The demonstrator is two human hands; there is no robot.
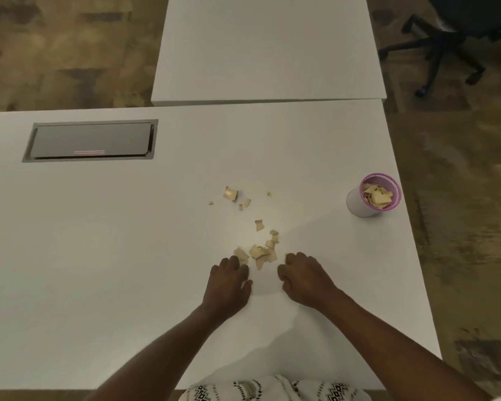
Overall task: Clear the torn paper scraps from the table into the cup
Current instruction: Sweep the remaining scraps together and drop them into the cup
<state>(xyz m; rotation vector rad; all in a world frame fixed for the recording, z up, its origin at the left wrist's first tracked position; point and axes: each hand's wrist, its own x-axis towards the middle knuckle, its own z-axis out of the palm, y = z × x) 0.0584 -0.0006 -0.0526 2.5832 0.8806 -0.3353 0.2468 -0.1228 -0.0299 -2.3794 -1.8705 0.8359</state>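
Several tan torn paper scraps lie on the white table (113,241). One cluster of scraps (261,251) sits just beyond my fingertips, and a looser group of scraps (232,195) lies farther back. A white cup with a pink rim (359,204) stands at the right, holding several scraps. My left hand (229,282) rests knuckles up, its curled fingers touching the near scraps. My right hand (304,276) is curled the same way at the cluster's right side. What lies under the fingers is hidden.
A grey cable hatch (90,140) is set into the table at the back left. A second white table (266,47) adjoins at the back. A black office chair (457,39) stands at the far right. The table's right edge runs close to the cup.
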